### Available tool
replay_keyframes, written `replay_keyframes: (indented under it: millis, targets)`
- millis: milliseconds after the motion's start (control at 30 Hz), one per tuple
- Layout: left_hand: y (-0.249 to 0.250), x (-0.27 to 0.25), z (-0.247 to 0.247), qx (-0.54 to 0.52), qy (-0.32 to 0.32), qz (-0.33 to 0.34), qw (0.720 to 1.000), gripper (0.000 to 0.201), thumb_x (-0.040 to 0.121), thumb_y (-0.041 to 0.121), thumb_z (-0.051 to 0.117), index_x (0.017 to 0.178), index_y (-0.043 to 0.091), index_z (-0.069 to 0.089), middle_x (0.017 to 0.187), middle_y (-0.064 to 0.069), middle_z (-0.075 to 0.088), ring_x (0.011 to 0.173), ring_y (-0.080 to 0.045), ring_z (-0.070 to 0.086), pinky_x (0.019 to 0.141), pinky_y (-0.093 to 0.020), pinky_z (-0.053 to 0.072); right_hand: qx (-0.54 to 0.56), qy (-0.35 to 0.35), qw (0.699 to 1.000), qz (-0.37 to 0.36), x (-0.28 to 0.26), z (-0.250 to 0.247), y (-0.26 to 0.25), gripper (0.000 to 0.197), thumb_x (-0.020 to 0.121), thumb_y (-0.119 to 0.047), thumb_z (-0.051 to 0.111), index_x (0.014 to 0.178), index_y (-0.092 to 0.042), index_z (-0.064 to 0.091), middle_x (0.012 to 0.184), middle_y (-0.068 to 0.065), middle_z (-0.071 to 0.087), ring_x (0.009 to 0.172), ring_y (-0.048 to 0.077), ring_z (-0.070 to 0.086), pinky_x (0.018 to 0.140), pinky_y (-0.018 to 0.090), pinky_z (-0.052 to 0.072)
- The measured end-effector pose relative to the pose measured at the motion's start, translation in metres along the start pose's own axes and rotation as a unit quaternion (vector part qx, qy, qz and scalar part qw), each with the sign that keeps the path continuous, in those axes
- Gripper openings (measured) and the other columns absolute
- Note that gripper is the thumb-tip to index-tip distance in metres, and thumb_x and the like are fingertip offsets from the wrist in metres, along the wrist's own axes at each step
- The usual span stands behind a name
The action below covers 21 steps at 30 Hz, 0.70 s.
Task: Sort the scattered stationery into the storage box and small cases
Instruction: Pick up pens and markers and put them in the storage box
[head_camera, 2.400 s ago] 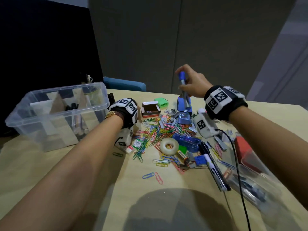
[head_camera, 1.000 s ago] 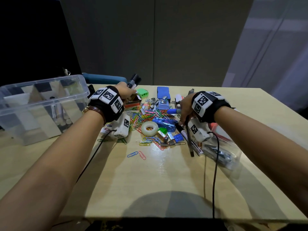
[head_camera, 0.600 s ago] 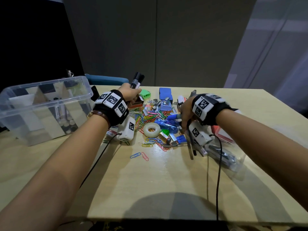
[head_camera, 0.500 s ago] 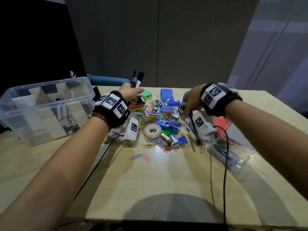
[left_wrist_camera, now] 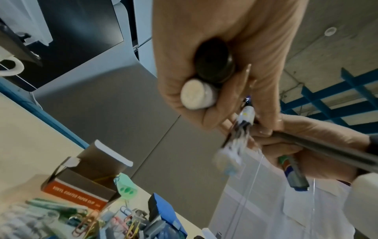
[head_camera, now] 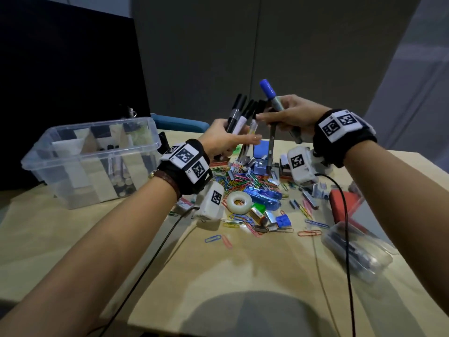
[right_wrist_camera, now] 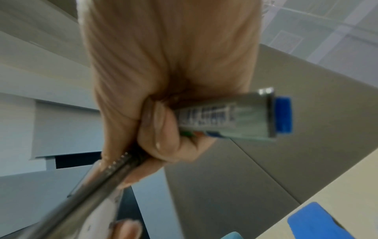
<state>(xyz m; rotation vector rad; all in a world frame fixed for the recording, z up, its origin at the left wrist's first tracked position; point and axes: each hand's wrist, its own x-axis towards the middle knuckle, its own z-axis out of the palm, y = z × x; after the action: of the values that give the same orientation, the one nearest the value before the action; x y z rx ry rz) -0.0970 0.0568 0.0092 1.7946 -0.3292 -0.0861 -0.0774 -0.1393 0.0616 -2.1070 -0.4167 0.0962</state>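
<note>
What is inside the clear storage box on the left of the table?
The storage box holds cardboard dividers and several markers standing upright between them. The foggy walls hide what else is in the other sections.

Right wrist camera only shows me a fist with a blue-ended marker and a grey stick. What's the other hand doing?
Observer: The left hand grips a bunch of black-capped markers, close beside the right hand and its blue marker.
Operator: Where do they go?
Observer: A clear storage box stands on the table, left of the left hand, with pens already inside.
Operator: Is much still lying around?
Observer: Yes, a pile of coloured paper clips and a tape roll.
</note>
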Motion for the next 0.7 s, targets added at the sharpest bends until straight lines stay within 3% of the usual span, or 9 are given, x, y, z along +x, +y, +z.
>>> replay_keyframes:
  millis: [67, 133, 200, 267, 367, 433, 500, 600, 700]
  targets:
    - [0.001, 0.006, -0.006, 0.010, 0.046, -0.004, 0.999, 0.040, 0.075, 0.028, 0.082, 0.097, 0.002, 0.062, 0.078, -0.017, 0.067, 0.046, -0.007, 0.043, 0.041, -0.020, 0.033, 0.000, 0.019, 1.000, -0.004, 0.008, 0.002, -0.006, 0.023, 0.078, -0.030, 0.077, 0.079, -0.019, 0.057, 0.074, 0.002, 0.057, 0.054, 0.009, 0.043, 0.044, 0.015, 0.033]
    - [0.003, 0.010, -0.013, -0.003, 0.071, -0.010, 0.997, 0.049, 0.078, 0.030, 0.080, 0.106, -0.006, 0.062, 0.088, -0.020, 0.071, 0.047, -0.007, 0.046, 0.040, -0.019, 0.033, 0.037, 0.043, 0.998, -0.007, 0.016, 0.003, -0.010, 0.013, 0.086, -0.027, 0.072, 0.091, -0.017, 0.064, 0.076, 0.003, 0.055, 0.054, 0.007, 0.043, 0.043, 0.013, 0.033]
    - [0.009, 0.010, -0.021, -0.032, 0.080, -0.011, 0.996, 0.033, 0.086, 0.023, 0.072, 0.104, -0.002, 0.063, 0.079, -0.007, 0.072, 0.050, -0.007, 0.047, 0.039, -0.017, 0.032, 0.088, 0.058, 0.994, 0.027, 0.023, 0.004, -0.013, 0.020, 0.094, -0.027, 0.062, 0.105, -0.011, 0.064, 0.069, 0.001, 0.047, 0.044, 0.003, 0.037, 0.040, 0.012, 0.029]
    - [0.016, 0.007, -0.029, -0.086, 0.114, -0.008, 0.990, 0.019, 0.091, 0.016, 0.066, 0.101, 0.001, 0.064, 0.079, -0.005, 0.069, 0.051, -0.008, 0.046, 0.037, -0.015, 0.032, 0.145, 0.039, 0.986, 0.067, 0.029, 0.009, -0.014, 0.017, 0.098, -0.022, 0.055, 0.102, -0.007, 0.059, 0.068, -0.001, 0.045, 0.038, 0.001, 0.032, 0.037, 0.011, 0.028]
    - [0.022, 0.002, -0.059, -0.213, 0.227, -0.020, 0.950, 0.020, 0.092, 0.016, 0.064, 0.107, 0.002, 0.061, 0.085, -0.007, 0.063, 0.052, -0.010, 0.051, 0.039, -0.020, 0.041, 0.224, 0.015, 0.971, 0.083, 0.037, 0.024, -0.012, 0.013, 0.097, -0.011, 0.056, 0.085, -0.007, 0.054, 0.073, 0.003, 0.051, 0.047, 0.004, 0.037, 0.039, 0.011, 0.031]
    - [0.027, -0.005, -0.088, -0.302, 0.275, -0.028, 0.913, 0.008, 0.096, 0.017, 0.058, 0.093, 0.010, 0.060, 0.080, -0.004, 0.059, 0.061, -0.012, 0.055, 0.050, -0.025, 0.049, 0.267, 0.019, 0.960, 0.076, 0.045, 0.037, -0.016, 0.008, 0.094, -0.006, 0.059, 0.088, -0.004, 0.056, 0.077, 0.006, 0.056, 0.055, 0.007, 0.039, 0.042, 0.011, 0.034]
    - [0.032, -0.016, -0.120, -0.335, 0.286, -0.041, 0.897, 0.018, 0.101, 0.021, 0.050, 0.083, 0.017, 0.053, 0.070, 0.000, 0.063, 0.066, -0.011, 0.053, 0.063, -0.029, 0.048, 0.289, 0.007, 0.954, 0.076, 0.054, 0.052, -0.026, 0.008, 0.096, -0.008, 0.058, 0.094, -0.001, 0.060, 0.075, 0.003, 0.060, 0.054, 0.005, 0.043, 0.044, 0.010, 0.037]
    - [0.031, -0.033, -0.161, -0.288, 0.284, -0.095, 0.910, 0.025, 0.104, 0.028, 0.039, 0.082, 0.020, 0.048, 0.057, 0.002, 0.068, 0.071, -0.015, 0.055, 0.068, -0.030, 0.046, 0.314, -0.012, 0.945, 0.089, 0.074, 0.084, -0.048, 0.017, 0.101, -0.016, 0.049, 0.091, -0.007, 0.058, 0.056, -0.006, 0.064, 0.046, 0.002, 0.053, 0.043, 0.010, 0.036]
    - [0.025, -0.049, -0.183, -0.251, 0.276, -0.160, 0.914, 0.024, 0.105, 0.018, 0.038, 0.084, 0.013, 0.050, 0.061, -0.004, 0.068, 0.059, -0.018, 0.067, 0.054, -0.037, 0.056, 0.312, -0.030, 0.945, 0.089, 0.089, 0.124, -0.071, 0.026, 0.104, -0.021, 0.042, 0.081, -0.012, 0.050, 0.043, -0.009, 0.057, 0.036, -0.001, 0.051, 0.038, 0.013, 0.035]
